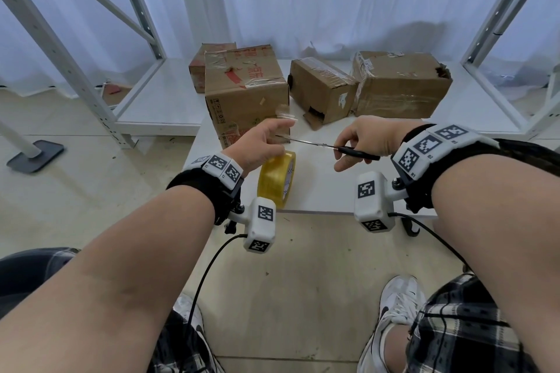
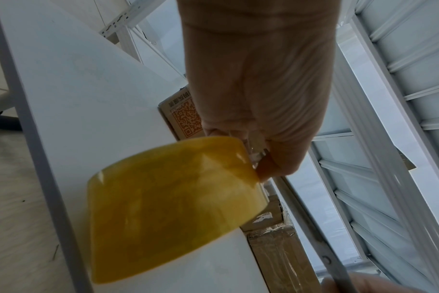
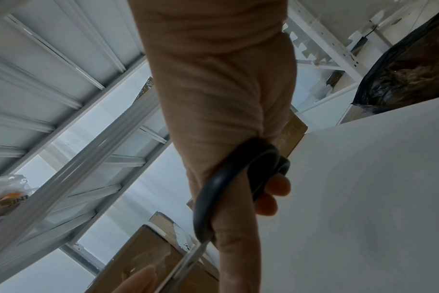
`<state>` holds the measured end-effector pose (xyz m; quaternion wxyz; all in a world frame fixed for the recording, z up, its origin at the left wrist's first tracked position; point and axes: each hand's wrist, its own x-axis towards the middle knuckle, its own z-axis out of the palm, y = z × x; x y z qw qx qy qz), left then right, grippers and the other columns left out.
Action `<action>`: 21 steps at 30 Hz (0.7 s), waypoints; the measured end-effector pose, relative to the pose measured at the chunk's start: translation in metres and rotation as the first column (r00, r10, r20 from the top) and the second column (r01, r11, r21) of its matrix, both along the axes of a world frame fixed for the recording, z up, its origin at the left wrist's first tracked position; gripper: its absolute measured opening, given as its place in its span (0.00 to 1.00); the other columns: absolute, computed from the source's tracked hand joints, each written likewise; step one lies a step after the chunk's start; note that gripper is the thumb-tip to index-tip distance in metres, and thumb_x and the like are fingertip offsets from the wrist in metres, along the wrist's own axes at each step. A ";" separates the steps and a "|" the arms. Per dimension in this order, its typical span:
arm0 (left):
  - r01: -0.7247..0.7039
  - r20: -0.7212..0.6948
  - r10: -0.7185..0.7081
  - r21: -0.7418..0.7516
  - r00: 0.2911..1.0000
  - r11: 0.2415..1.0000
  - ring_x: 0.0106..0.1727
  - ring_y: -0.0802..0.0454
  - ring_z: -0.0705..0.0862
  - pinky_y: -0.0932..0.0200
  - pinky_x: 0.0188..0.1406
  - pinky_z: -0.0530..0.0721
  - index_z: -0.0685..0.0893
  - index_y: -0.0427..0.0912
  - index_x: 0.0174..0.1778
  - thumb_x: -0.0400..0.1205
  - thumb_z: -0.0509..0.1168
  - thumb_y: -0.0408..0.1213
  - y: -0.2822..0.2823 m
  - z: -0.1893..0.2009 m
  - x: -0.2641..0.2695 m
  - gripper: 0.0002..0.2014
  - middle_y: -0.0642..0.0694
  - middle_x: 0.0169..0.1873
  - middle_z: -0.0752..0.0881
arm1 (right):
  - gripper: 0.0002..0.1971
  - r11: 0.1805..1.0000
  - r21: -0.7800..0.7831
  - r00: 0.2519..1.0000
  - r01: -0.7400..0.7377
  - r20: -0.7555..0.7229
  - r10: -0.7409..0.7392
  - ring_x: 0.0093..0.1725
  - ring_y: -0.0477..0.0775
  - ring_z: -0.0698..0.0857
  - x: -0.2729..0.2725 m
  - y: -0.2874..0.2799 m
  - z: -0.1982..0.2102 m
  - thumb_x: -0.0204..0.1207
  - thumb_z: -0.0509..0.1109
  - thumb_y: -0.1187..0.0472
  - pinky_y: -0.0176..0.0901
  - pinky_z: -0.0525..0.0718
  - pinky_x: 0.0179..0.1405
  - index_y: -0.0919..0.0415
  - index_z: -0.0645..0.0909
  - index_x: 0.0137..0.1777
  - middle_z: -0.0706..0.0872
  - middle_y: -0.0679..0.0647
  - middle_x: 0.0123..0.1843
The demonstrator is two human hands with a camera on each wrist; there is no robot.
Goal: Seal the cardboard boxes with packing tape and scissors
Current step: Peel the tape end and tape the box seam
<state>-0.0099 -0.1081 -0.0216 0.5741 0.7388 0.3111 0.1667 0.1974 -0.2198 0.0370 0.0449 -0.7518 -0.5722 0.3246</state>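
A yellow roll of packing tape (image 1: pixel 277 179) stands on edge near the front of the white table (image 1: pixel 327 194). My left hand (image 1: pixel 263 142) is just above it and pinches a clear strip of tape (image 1: pixel 285 113) pulled up from the roll (image 2: pixel 168 208). My right hand (image 1: pixel 363 142) grips black-handled scissors (image 1: pixel 348 151), whose blades point left and reach the strip beside my left fingers. In the right wrist view my fingers pass through the black handle loops (image 3: pixel 228 184). A tall cardboard box (image 1: pixel 245 91) stands right behind my left hand.
Three more worn cardboard boxes sit at the back of the table: a small one (image 1: pixel 206 63) behind the tall box, a tilted one (image 1: pixel 321 88) and a large one (image 1: pixel 403 88) at right. White metal shelving frames (image 1: pixel 75 70) flank the table. My legs and shoes are below.
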 end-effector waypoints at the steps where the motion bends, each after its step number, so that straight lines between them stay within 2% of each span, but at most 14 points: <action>1: -0.001 -0.003 0.001 0.006 1.000 1.000 0.52 0.43 0.78 0.43 0.59 0.83 0.75 0.51 0.70 0.76 0.63 0.18 0.000 0.000 0.000 0.30 0.41 0.67 0.78 | 0.16 1.000 0.002 1.000 0.002 -0.001 -0.002 0.28 0.47 0.79 0.000 -0.001 0.000 0.65 0.82 0.48 0.37 0.77 0.31 0.54 0.86 0.48 0.80 0.50 0.32; 5: -0.007 -0.023 0.007 0.009 1.000 1.000 0.50 0.46 0.79 0.49 0.55 0.85 0.70 0.51 0.75 0.76 0.64 0.17 0.000 0.002 0.000 0.34 0.41 0.67 0.77 | 0.20 0.999 0.010 0.999 0.035 -0.024 -0.034 0.34 0.50 0.80 0.004 0.000 0.001 0.65 0.80 0.46 0.42 0.80 0.39 0.57 0.84 0.51 0.80 0.51 0.34; 8: -0.011 -0.035 0.012 0.033 0.999 0.999 0.52 0.47 0.79 0.51 0.57 0.85 0.66 0.53 0.78 0.77 0.65 0.19 -0.001 0.003 0.000 0.37 0.49 0.73 0.70 | 0.25 0.994 -0.092 0.998 0.061 0.035 -0.058 0.50 0.53 0.81 0.009 -0.003 -0.002 0.67 0.78 0.42 0.48 0.80 0.57 0.55 0.79 0.58 0.81 0.49 0.47; 9: -0.009 -0.036 0.011 0.040 0.999 0.999 0.52 0.47 0.79 0.51 0.58 0.85 0.65 0.53 0.79 0.77 0.65 0.19 -0.001 0.003 0.000 0.37 0.51 0.74 0.68 | 0.26 0.990 -0.114 0.995 0.088 0.058 -0.082 0.54 0.55 0.81 0.010 -0.004 -0.006 0.68 0.77 0.41 0.50 0.78 0.60 0.56 0.78 0.58 0.81 0.49 0.49; 10: -0.007 -0.039 0.009 0.046 0.999 0.999 0.52 0.48 0.79 0.52 0.58 0.85 0.64 0.53 0.79 0.77 0.65 0.19 -0.001 0.003 0.000 0.37 0.52 0.75 0.67 | 0.26 0.985 -0.121 0.990 0.125 0.075 -0.116 0.54 0.57 0.80 0.013 -0.005 -0.012 0.68 0.77 0.41 0.50 0.77 0.60 0.60 0.79 0.57 0.81 0.51 0.47; 12: -0.005 -0.040 0.007 0.055 0.999 0.998 0.51 0.48 0.79 0.52 0.57 0.85 0.64 0.53 0.79 0.77 0.65 0.19 -0.001 0.003 -0.001 0.37 0.52 0.75 0.67 | 0.27 0.973 -0.126 0.974 0.193 0.140 -0.176 0.45 0.59 0.79 0.017 -0.006 -0.028 0.70 0.74 0.39 0.48 0.76 0.51 0.65 0.79 0.46 0.79 0.55 0.39; 14: -0.008 -0.031 0.011 0.071 0.999 0.997 0.50 0.47 0.79 0.51 0.56 0.85 0.65 0.53 0.79 0.77 0.65 0.19 -0.002 0.002 -0.001 0.37 0.52 0.75 0.67 | 0.27 0.953 -0.151 0.948 0.264 0.221 -0.228 0.41 0.58 0.78 0.016 -0.006 -0.045 0.71 0.73 0.37 0.46 0.74 0.46 0.65 0.77 0.40 0.78 0.56 0.36; 16: -0.026 -0.014 0.028 0.093 1.000 0.995 0.50 0.46 0.79 0.51 0.53 0.86 0.65 0.52 0.79 0.77 0.66 0.20 -0.004 0.000 -0.002 0.37 0.51 0.75 0.67 | 0.24 0.941 -0.136 0.928 0.310 0.260 -0.268 0.45 0.60 0.79 0.015 -0.005 -0.064 0.74 0.72 0.41 0.46 0.75 0.47 0.66 0.78 0.45 0.78 0.56 0.38; 18: -0.046 0.005 0.046 0.119 0.999 0.992 0.48 0.47 0.79 0.54 0.50 0.87 0.66 0.50 0.79 0.77 0.66 0.20 -0.006 -0.002 -0.002 0.36 0.51 0.74 0.68 | 0.23 0.927 -0.110 0.917 0.360 0.227 -0.329 0.48 0.62 0.81 0.013 -0.002 -0.080 0.76 0.71 0.48 0.47 0.78 0.48 0.70 0.79 0.57 0.80 0.57 0.42; 20: -0.071 0.023 0.069 0.156 0.997 0.985 0.45 0.50 0.78 0.59 0.48 0.86 0.66 0.49 0.78 0.77 0.67 0.21 -0.008 -0.004 -0.001 0.35 0.51 0.72 0.68 | 0.23 0.915 -0.077 0.901 0.396 0.225 -0.371 0.59 0.63 0.82 0.010 0.000 -0.090 0.79 0.69 0.52 0.48 0.78 0.56 0.69 0.77 0.65 0.83 0.60 0.57; 21: -0.087 0.035 0.082 0.177 0.996 0.980 0.44 0.51 0.78 0.62 0.48 0.86 0.67 0.48 0.78 0.78 0.67 0.21 -0.009 -0.005 -0.001 0.34 0.51 0.71 0.69 | 0.21 0.918 -0.022 0.890 0.396 0.254 -0.378 0.62 0.63 0.81 0.008 0.001 -0.092 0.80 0.68 0.54 0.48 0.78 0.59 0.68 0.77 0.66 0.83 0.61 0.62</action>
